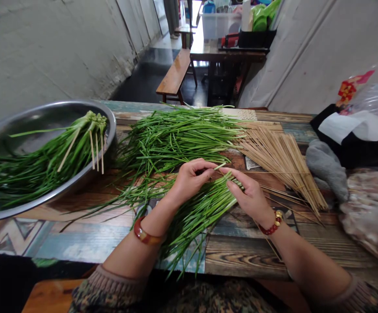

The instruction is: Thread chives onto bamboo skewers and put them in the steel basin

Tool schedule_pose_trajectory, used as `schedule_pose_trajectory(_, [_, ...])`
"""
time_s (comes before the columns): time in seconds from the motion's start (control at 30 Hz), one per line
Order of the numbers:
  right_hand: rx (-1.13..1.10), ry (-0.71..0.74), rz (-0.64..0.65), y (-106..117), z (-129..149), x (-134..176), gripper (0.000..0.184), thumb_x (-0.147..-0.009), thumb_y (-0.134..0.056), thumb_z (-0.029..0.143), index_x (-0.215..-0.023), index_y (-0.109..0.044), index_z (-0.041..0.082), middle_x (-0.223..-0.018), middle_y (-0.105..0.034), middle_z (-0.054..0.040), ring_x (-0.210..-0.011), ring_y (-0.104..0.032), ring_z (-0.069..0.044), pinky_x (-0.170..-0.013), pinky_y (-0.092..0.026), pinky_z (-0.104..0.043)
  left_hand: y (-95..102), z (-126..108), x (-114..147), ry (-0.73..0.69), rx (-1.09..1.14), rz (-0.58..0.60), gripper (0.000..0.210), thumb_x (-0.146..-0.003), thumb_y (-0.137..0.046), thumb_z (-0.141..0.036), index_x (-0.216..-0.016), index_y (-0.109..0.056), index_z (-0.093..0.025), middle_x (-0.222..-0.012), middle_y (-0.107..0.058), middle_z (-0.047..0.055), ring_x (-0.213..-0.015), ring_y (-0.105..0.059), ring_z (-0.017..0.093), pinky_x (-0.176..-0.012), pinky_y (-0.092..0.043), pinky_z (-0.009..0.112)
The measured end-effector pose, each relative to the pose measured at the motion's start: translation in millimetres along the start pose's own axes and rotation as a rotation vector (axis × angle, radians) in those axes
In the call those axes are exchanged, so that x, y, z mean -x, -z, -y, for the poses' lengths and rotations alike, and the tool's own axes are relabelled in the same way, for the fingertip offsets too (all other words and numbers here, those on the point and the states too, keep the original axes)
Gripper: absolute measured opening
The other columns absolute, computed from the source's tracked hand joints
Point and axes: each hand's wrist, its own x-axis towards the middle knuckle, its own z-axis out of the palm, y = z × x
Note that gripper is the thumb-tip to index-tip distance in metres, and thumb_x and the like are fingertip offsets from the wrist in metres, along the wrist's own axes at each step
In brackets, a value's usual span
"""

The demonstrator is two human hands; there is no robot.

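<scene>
My left hand (193, 178) pinches the pale end of a garlic chive stalk (220, 166) between thumb and fingertips. My right hand (249, 193) is closed close beside it, its index fingertip meeting that stalk. A thin bamboo skewer (275, 251) slants out from beneath the right wrist; its upper part is hidden by the hand, which appears to grip it. Below both hands lies a bunch of chives (195, 217), pale ends toward my right thumb. A larger pile of chives (182, 134) spreads behind the hands.
On the left, a metal basin (110, 143) holds chives (91, 126) threaded on skewers. Many bamboo skewers (280, 161) fan out at right, beside a grey cloth (326, 167) and a plastic bag of pale food (371, 204). A bench (176, 71) stands beyond the table.
</scene>
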Motion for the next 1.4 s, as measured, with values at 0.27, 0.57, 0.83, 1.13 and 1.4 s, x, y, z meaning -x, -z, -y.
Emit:
schedule_pose_trajectory(0.27, [0.002, -0.002, -0.001, -0.8, -1.3, -0.2, 0.036, -0.089, -0.049, 0.022, -0.123, -0.062, 0.024, -0.119, -0.068, -0.0048, -0.112, -0.061, -0.02, -0.1, -0.046, -0.037, -0.1, -2.6, 0.7, -0.021, -0.007, -0.003, 0.016, -0.082, -0.06, -0.02, -0.088, -0.075, -0.016, -0.08, -0.07, 0.006, -0.074, -0.062, 0.014, -0.066, -0.047, 0.024])
schedule_pose_trajectory(0.57, [0.017, -0.001, -0.026, -1.9, -1.8, -0.1, 0.032, -0.089, -0.049, 0.02, -0.117, -0.064, 0.023, -0.115, -0.069, -0.0043, -0.108, -0.063, -0.019, -0.096, -0.047, -0.033, -3.3, -2.1, 1.4, -0.14, -0.123, -0.031, 0.015, -0.082, -0.06, -0.016, -0.088, -0.074, -0.016, -0.078, -0.069, 0.005, -0.073, -0.061, 0.013, -0.068, -0.045, 0.024])
schedule_pose_trajectory(0.83, [0.05, -0.011, -0.057, -4.0, -4.0, 1.5, 0.038, -0.088, -0.049, 0.02, -0.126, -0.056, 0.021, -0.124, -0.064, -0.0071, -0.113, -0.06, -0.021, -0.099, -0.046, -0.036, -8.1, 1.7, 3.4, -0.194, -0.193, -0.093, 0.012, -0.083, -0.061, -0.017, -0.087, -0.073, -0.017, -0.078, -0.067, 0.004, -0.072, -0.061, 0.012, -0.068, -0.046, 0.023])
schedule_pose_trajectory(1.13, [0.038, -0.013, -0.027, -3.1, -3.0, 2.5, 0.05, -0.088, -0.048, 0.02, -0.138, -0.045, 0.024, -0.136, -0.055, -0.0059, -0.108, -0.059, -0.02, -0.098, -0.046, -0.036, -6.9, 2.5, 3.8, -0.19, -0.241, -0.057, 0.011, -0.083, -0.06, -0.017, -0.082, -0.071, -0.016, -0.072, -0.064, 0.002, -0.067, -0.058, 0.011, -0.063, -0.043, 0.022])
schedule_pose_trajectory(1.4, [0.002, -0.004, -0.052, -5.0, -1.3, 2.5, 0.041, -0.087, -0.049, 0.018, -0.128, -0.048, 0.023, -0.111, -0.063, -0.0052, -0.091, -0.061, -0.016, -0.086, -0.048, -0.032, -5.6, 2.9, 4.7, -0.22, -0.292, -0.015, 0.013, -0.084, -0.059, -0.019, -0.084, -0.071, -0.015, -0.075, -0.064, 0.004, -0.07, -0.058, 0.012, -0.065, -0.043, 0.023])
